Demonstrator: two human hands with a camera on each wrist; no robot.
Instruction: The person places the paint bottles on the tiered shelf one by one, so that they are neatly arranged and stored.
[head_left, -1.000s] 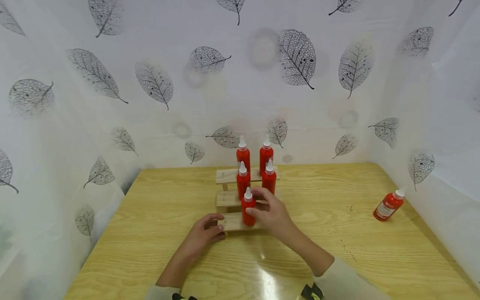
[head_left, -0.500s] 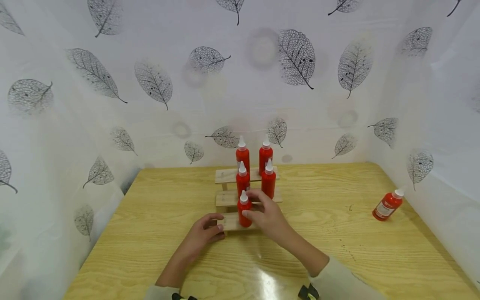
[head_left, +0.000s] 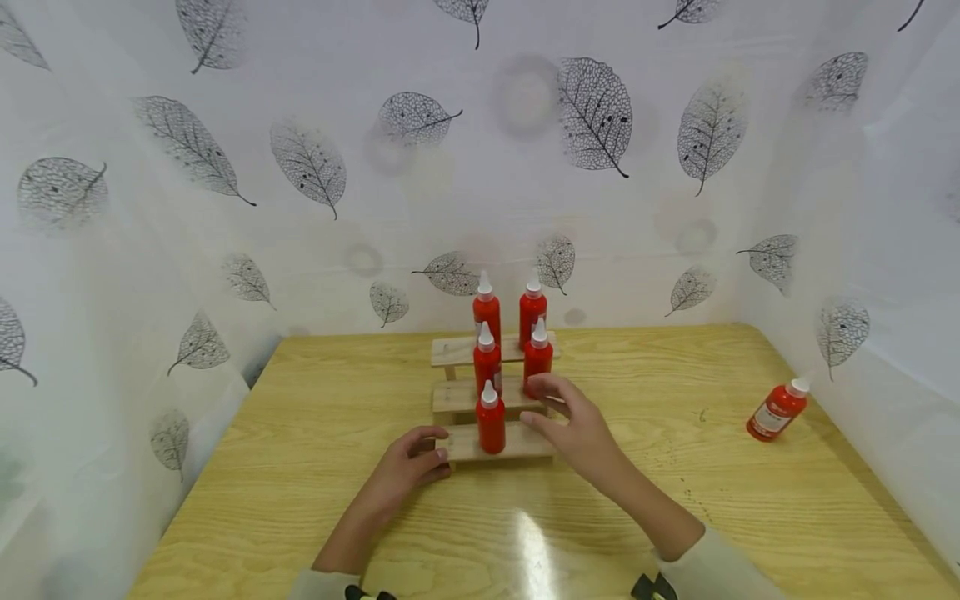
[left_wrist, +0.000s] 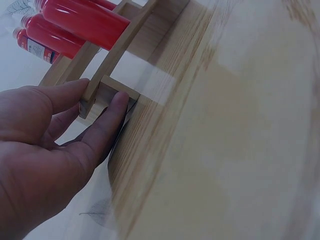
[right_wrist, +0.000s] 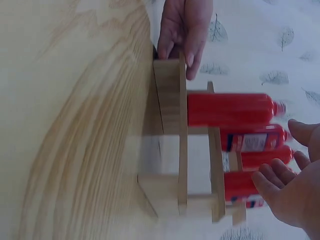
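Observation:
A three-step wooden rack [head_left: 528, 443] stands on the table with red squeeze bottles upright on its steps. One red bottle [head_left: 491, 427] with a white nozzle is on the front step, left of the middle. Two more stand on the middle step and two on the top step. My left hand [head_left: 408, 467] grips the left end of the front step; in the left wrist view its thumb and fingers [left_wrist: 114, 112] close round the board's end. Beside the front bottle, apart from it, my right hand [head_left: 576, 425] holds nothing, its fingers spread and gently bent.
Another red bottle [head_left: 778, 412] with a white nozzle and a pale label stands far right on the table [head_left: 660, 475], near its right edge. Behind and at both sides hangs a white curtain [head_left: 480, 183] printed with dark leaves.
The front bottle has shifted a little left along the front step. My right hand has let go of it and drawn away to the right. The left hand stays on the rack.

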